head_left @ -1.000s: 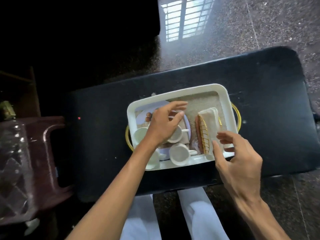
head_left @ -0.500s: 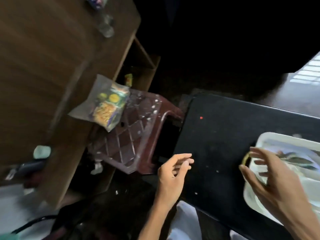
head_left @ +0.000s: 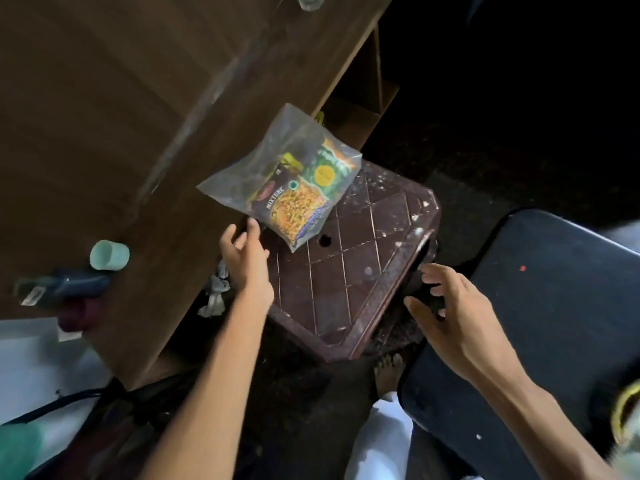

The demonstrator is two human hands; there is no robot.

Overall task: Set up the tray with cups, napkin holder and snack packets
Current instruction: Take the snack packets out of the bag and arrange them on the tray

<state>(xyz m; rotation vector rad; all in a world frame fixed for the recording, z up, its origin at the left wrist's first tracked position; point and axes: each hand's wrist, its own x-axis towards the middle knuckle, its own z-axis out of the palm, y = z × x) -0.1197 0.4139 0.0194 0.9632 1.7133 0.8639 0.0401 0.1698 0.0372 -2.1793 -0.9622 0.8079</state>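
A clear plastic bag of snack packets [head_left: 294,181], with a yellow "mixture" packet and a green one inside, lies on the far corner of a brown plastic stool [head_left: 349,271]. My left hand [head_left: 247,258] hovers just below the bag's near edge, fingers apart, holding nothing. My right hand [head_left: 453,313] is open over the gap between the stool and the black table [head_left: 554,306]. Only a yellow-rimmed sliver of the tray [head_left: 627,417] shows at the right edge; cups and napkin holder are out of view.
A brown wooden desk [head_left: 138,116] fills the upper left, with a pale green cup [head_left: 109,255] and a dark tool [head_left: 69,285] on it. Open shelves sit behind the stool. My foot [head_left: 388,372] and white trousers are below.
My view swung left from the tray to the stool. My left hand left the cups and reached up to the snack bag; my right hand came off the napkin holder.
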